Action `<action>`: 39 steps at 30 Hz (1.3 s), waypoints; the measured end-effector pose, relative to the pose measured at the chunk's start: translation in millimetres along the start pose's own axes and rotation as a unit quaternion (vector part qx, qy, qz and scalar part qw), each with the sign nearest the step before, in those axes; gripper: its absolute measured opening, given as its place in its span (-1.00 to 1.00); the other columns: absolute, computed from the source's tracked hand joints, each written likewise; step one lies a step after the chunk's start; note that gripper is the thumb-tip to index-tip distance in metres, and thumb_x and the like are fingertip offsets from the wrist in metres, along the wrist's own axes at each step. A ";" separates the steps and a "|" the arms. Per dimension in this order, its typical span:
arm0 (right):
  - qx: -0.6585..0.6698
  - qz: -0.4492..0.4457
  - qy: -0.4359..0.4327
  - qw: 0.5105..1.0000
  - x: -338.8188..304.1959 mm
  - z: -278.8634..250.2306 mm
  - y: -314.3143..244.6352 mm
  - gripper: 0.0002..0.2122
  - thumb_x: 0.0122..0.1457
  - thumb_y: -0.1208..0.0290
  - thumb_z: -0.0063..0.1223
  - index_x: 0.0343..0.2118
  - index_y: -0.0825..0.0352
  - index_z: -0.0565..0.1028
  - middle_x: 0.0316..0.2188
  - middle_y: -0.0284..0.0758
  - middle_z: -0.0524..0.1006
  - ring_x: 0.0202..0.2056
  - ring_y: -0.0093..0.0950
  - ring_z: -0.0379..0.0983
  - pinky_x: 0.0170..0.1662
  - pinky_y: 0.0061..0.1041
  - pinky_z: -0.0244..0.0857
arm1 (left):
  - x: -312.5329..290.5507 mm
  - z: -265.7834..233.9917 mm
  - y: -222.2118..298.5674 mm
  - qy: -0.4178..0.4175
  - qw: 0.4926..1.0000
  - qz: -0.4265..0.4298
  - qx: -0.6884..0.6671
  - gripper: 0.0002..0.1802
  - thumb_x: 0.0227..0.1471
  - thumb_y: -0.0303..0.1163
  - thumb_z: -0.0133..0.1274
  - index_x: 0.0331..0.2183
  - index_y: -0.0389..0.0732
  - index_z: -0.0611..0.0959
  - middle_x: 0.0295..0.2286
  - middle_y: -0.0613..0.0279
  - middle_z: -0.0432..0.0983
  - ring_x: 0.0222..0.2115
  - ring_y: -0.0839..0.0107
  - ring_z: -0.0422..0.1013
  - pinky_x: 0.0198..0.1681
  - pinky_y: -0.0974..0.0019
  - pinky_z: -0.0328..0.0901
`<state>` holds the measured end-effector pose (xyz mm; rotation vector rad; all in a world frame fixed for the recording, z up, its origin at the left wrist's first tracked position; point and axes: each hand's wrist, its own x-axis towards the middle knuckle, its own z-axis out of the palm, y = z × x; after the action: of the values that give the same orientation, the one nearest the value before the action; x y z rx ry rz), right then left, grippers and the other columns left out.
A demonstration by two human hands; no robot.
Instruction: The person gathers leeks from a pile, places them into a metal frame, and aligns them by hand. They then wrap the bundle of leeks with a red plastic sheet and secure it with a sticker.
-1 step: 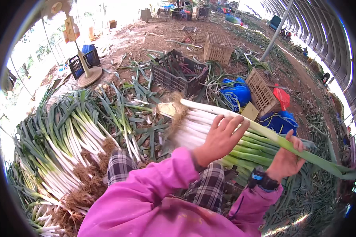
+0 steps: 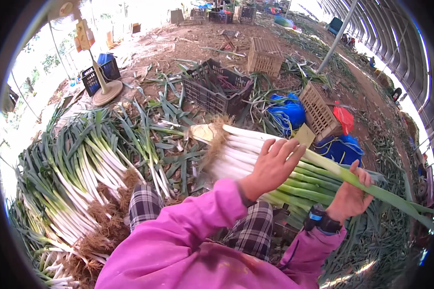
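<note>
A row of leeks (image 2: pixel 246 144) with white shanks, green leaves and brown roots lies side by side in front of me. Along its far edge runs one long leek (image 2: pixel 323 162), its leaf tips reaching out to the right. My left hand (image 2: pixel 273 166) is closed on this leek near the middle, fingers over its far side; the thumb is hidden. My right hand (image 2: pixel 350 192), with a dark watch on the wrist, is closed round its green part, fingertips showing beyond it. To my left lies a large pile of untrimmed leeks (image 2: pixel 82 183), roots toward me.
A black crate (image 2: pixel 212 98) stands ahead, with a tan crate (image 2: pixel 265 60) behind it. Another tan crate (image 2: pixel 318 113) sits tilted by blue bags (image 2: pixel 289 113) and a red bag (image 2: pixel 343 118). A stand fan (image 2: pixel 106 91) is at far left. Cut leaves litter the ground.
The long leek has come slightly nearer to the row, and its leaf tips hang lower at the right. Both hands keep their hold, the left shifted a little rightward.
</note>
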<state>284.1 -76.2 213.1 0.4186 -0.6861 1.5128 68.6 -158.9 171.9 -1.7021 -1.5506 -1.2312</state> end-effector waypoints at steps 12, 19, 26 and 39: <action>-0.102 0.081 0.172 0.976 24.4 -128.3 78.9 -0.77 0.09 0.23 -0.11 -0.39 0.31 0.43 -0.39 -0.31 0.38 -0.23 -0.35 0.31 0.23 -0.04 -0.04 | -44.7 183.7 -124.8 -0.171 0.970 -0.129 -0.115 -0.60 -0.20 -0.42 0.15 -0.20 0.02 0.55 -0.44 0.25 0.40 -0.31 0.22 0.39 -0.18 0.15 0.22; -0.115 0.109 0.201 0.967 55.2 -157.5 101.1 -0.77 0.10 0.23 -0.16 -0.45 0.31 0.42 -0.46 -0.31 0.38 -0.33 -0.38 0.34 0.12 -0.06 0.16 | -52.6 196.3 -145.5 -0.172 0.963 -0.162 -0.130 -0.63 -0.21 -0.37 0.20 -0.25 -0.06 0.51 -0.43 0.21 0.44 -0.32 0.16 0.42 -0.27 0.12 0.26; -0.147 0.145 0.286 0.936 32.5 -182.4 103.0 -0.74 0.09 0.15 -0.13 -0.44 0.24 0.48 -0.43 -0.29 0.48 -0.26 -0.34 0.41 0.02 -0.11 0.16 | -79.8 218.1 -167.6 -0.275 0.938 -0.137 -0.160 -0.64 -0.14 -0.30 0.19 -0.25 -0.14 0.50 -0.39 0.12 0.48 -0.29 0.12 0.44 -0.23 0.09 0.31; -0.860 0.286 -0.057 0.418 35.5 -196.3 33.3 -0.63 0.18 0.18 -0.12 -0.11 0.37 0.47 0.00 -0.22 0.44 0.06 -0.29 0.32 0.18 -0.15 0.07 | 10.8 224.6 -104.1 -0.337 0.861 -0.020 -0.380 -0.58 0.06 -0.26 0.05 -0.03 -0.13 0.52 -0.30 -0.01 0.47 -0.27 0.01 0.42 -0.20 0.05 0.31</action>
<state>278.1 79.0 83.5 -1.4758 -2.1827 0.5390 29.0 58.9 60.7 -2.8697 -1.5420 -1.4753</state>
